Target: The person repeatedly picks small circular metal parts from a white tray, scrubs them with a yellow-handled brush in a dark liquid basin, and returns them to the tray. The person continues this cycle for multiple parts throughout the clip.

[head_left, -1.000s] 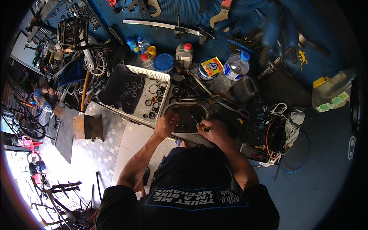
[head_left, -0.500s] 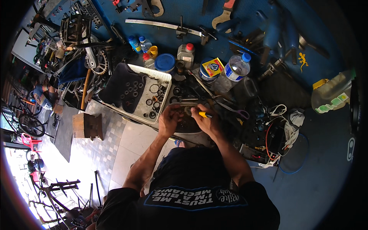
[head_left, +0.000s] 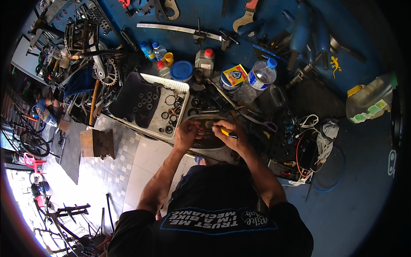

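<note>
Both hands work over a round, light-rimmed basin [head_left: 208, 150] with dark contents. My right hand [head_left: 234, 139] is closed around a slim tool with a yellow-and-black handle [head_left: 228, 132]. The tool's working end points left and is too unclear to name. Across from it, my left hand [head_left: 185, 136] is closed, with its fingertips pinched together at the basin's left side. Whatever it holds is too small and dark to make out. The two hands are a short gap apart.
Left of the basin, a white perforated tray [head_left: 185, 95] holds a black cloth [head_left: 128, 100] and several rings. Behind stand a blue-lidded tub [head_left: 181, 70], a grey bottle [head_left: 204, 63] and a large clear bottle [head_left: 262, 78]. Purple-handled scissors [head_left: 269, 125] and cables [head_left: 309, 122] lie to the right.
The yellow handle has turned in my right hand, and more of its length shows. My left hand stays pinched at nearly the same spot. The whole view has shifted slightly.
</note>
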Demonstrator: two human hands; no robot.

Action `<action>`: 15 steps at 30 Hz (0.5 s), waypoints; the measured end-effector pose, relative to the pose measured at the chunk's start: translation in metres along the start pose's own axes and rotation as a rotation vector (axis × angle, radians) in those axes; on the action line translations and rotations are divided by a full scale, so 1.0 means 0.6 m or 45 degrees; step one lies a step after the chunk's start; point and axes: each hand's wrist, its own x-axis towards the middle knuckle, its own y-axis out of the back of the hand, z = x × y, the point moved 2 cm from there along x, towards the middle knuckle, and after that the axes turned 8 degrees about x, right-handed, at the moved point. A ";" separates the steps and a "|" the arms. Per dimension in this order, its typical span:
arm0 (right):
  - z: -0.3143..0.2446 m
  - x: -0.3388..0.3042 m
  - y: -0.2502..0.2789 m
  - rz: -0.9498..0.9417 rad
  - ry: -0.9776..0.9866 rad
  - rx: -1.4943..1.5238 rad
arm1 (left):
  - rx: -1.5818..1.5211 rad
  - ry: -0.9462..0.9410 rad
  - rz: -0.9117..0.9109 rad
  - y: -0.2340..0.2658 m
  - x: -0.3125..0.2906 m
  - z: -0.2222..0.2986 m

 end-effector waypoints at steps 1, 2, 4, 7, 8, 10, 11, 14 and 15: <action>0.000 -0.001 0.004 -0.016 0.003 0.020 | 0.003 -0.007 -0.016 0.003 0.002 -0.001; -0.001 -0.005 0.004 -0.030 -0.001 0.043 | 0.058 -0.012 -0.049 0.004 0.000 0.005; -0.005 -0.007 0.000 -0.072 0.052 0.024 | 0.166 -0.022 -0.117 0.006 -0.004 0.017; 0.011 0.002 0.007 0.000 0.119 -0.074 | 0.057 0.006 -0.143 0.012 0.002 -0.003; 0.015 0.000 0.010 -0.071 0.073 -0.093 | -0.006 0.020 -0.141 0.013 0.002 -0.005; 0.022 -0.007 0.016 -0.212 -0.018 -0.131 | -0.133 0.047 -0.136 0.014 0.001 -0.009; 0.027 -0.015 0.009 -0.254 0.085 -0.186 | -0.176 0.067 -0.137 0.015 0.001 -0.011; 0.065 -0.034 -0.011 -0.331 0.200 -0.373 | -0.227 0.071 -0.131 0.012 -0.002 -0.016; 0.067 -0.040 -0.011 -0.286 0.092 -0.350 | -0.186 0.038 -0.125 0.008 -0.007 -0.019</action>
